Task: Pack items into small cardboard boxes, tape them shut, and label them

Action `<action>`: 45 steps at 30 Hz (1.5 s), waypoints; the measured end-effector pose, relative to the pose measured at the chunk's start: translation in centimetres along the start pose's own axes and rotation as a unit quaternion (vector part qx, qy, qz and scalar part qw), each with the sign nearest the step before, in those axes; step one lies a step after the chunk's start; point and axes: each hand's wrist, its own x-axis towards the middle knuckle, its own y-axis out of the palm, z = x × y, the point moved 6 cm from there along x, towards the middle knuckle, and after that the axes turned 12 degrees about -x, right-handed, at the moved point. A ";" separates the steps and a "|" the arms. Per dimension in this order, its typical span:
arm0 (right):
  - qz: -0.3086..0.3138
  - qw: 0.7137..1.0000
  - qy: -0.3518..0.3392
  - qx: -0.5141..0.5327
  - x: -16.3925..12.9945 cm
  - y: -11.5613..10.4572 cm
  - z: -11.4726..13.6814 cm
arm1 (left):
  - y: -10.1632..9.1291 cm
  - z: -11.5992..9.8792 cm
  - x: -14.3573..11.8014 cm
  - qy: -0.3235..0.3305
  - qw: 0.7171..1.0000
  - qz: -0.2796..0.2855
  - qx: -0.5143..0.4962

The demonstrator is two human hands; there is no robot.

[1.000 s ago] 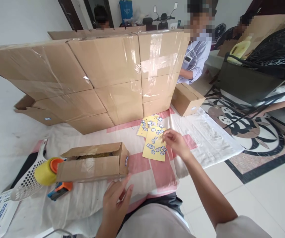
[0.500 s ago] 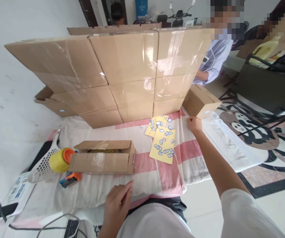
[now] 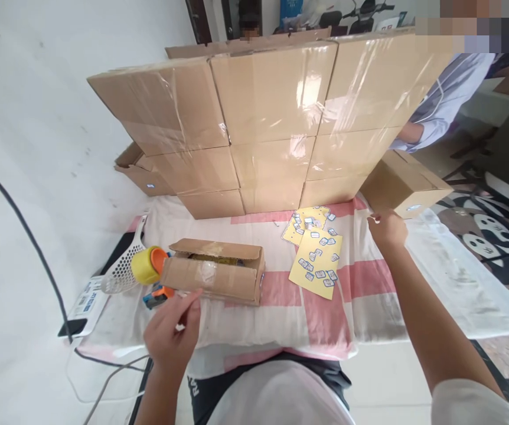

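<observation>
On the pink-and-white cloth (image 3: 281,307), yellow label sheets (image 3: 315,262) are laid flat mid-scene; a small label is pinched in the right hand (image 3: 386,227) just right of them, the left hand (image 3: 172,336) loosely curled by the near open carton (image 3: 214,277)

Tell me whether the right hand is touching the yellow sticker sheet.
Apart. The head view shows the right hand out to the right of the yellow sticker sheet, with bare cloth between them.

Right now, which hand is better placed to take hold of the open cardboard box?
Left, probably. The left hand hovers just in front of the open cardboard box, fingers toward its near face. The right hand is stretched far across the cloth, beyond the yellow sticker sheets, near a closed carton.
</observation>
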 end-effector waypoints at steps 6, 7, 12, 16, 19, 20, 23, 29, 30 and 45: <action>0.011 0.998 0.048 0.026 0.3 -0.2 -0.8 | -0.7 2.0 3.7 -0.023 0.998 -0.031 0.043; 0.003 0.998 0.049 0.031 0.2 -0.5 -0.9 | -0.9 2.3 4.0 -0.029 0.998 -0.034 0.048; -0.091 0.992 0.046 0.070 -0.9 -3.2 -0.5 | -1.3 3.5 4.9 -0.059 0.997 -0.021 0.047; -0.114 0.966 -0.086 0.217 -4.6 -6.1 6.0 | 0.8 3.6 7.1 -0.093 0.994 0.037 0.047; 0.054 0.904 -0.250 0.344 -10.8 -6.9 15.6 | 4.1 4.1 9.3 -0.189 0.963 0.162 0.108; 0.135 0.875 -0.277 0.372 -13.2 -6.8 18.8 | 5.3 4.4 9.7 -0.227 0.939 0.223 0.134; 0.319 0.801 -0.320 0.392 -19.8 -5.9 25.8 | 7.7 5.2 9.9 -0.293 0.860 0.376 0.183; 0.369 0.787 -0.303 0.390 -23.1 -4.4 27.8 | 7.6 5.1 9.3 -0.263 0.845 0.425 0.190; 0.369 0.784 -0.301 0.398 -23.0 -4.3 27.7 | 7.5 4.9 9.1 -0.256 0.846 0.426 0.194; 0.361 0.796 -0.307 0.377 -23.2 -4.8 27.4 | 8.5 4.0 7.6 -0.228 0.855 0.386 0.262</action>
